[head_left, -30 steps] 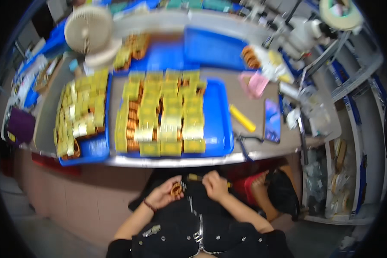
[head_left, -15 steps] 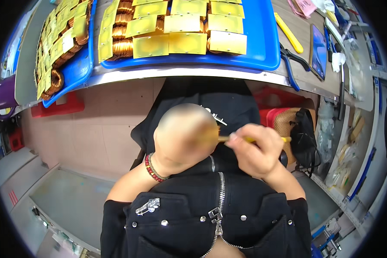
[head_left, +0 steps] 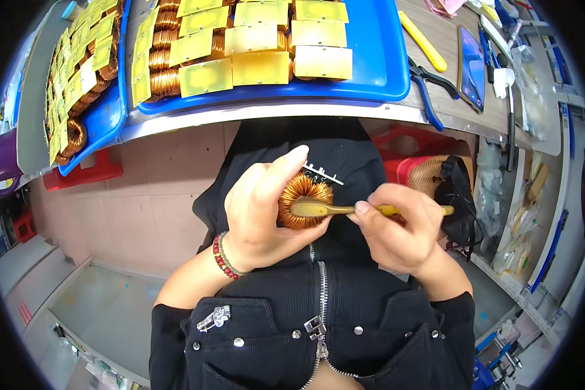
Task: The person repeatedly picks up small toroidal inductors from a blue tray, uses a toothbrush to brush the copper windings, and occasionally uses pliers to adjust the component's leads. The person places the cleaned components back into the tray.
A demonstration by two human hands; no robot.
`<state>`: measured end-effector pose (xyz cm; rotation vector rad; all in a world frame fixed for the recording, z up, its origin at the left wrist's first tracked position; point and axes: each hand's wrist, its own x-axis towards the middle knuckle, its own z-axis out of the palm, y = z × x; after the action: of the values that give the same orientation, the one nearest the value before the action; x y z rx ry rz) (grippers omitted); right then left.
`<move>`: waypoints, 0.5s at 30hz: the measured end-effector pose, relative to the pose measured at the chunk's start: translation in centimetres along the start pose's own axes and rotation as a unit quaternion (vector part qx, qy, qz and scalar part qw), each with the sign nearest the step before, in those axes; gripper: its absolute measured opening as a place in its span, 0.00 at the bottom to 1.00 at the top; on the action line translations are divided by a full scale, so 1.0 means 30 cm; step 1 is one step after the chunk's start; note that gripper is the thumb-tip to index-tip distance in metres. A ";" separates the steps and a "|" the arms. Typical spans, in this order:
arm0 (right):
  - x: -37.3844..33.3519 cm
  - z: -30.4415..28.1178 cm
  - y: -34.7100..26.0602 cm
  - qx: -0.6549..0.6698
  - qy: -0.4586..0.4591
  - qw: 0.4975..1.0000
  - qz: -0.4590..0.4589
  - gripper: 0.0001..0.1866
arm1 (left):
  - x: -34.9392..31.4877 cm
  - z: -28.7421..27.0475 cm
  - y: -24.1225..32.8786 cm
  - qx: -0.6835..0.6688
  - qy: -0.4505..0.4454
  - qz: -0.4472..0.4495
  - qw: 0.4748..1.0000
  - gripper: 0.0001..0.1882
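My left hand (head_left: 257, 198) is closed around a ring-shaped copper-wire coil (head_left: 291, 190) above my lap, thumb raised along its far side. A pale strip with short pegs (head_left: 325, 173) sticks out at the coil's far right edge; whether it is a board seen edge-on I cannot tell. In my right hand (head_left: 402, 224), pinched between thumb and fingers, is a yellow-brown tool with a flat rounded end (head_left: 312, 208). That end lies across the front of the coil, over its middle. The tool's handle (head_left: 447, 210) shows past my right fingers.
On the bench ahead, a blue tray (head_left: 377, 58) holds rows of copper coils with yellow boards (head_left: 260, 68). A second blue tray (head_left: 114, 117) with more stands left. Blue-handled pliers (head_left: 429, 104), a yellow cutter (head_left: 422, 42) and a phone (head_left: 471, 68) lie right. A woven bag (head_left: 429, 177) sits below.
The coil and the tool's flat end, blurred over earlier, now show plainly. The bench has shifted slightly left in view. Both hands keep their holds.
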<state>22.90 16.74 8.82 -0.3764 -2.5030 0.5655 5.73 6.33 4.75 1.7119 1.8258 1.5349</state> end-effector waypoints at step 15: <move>0.017 -0.053 -0.002 0.032 -0.049 0.995 0.084 0.06 | -0.002 0.024 0.014 0.023 0.005 -0.001 1.000 0.42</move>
<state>23.38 17.38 10.30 -0.5520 -2.5540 0.7455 6.53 6.57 4.74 1.7248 1.8813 1.5160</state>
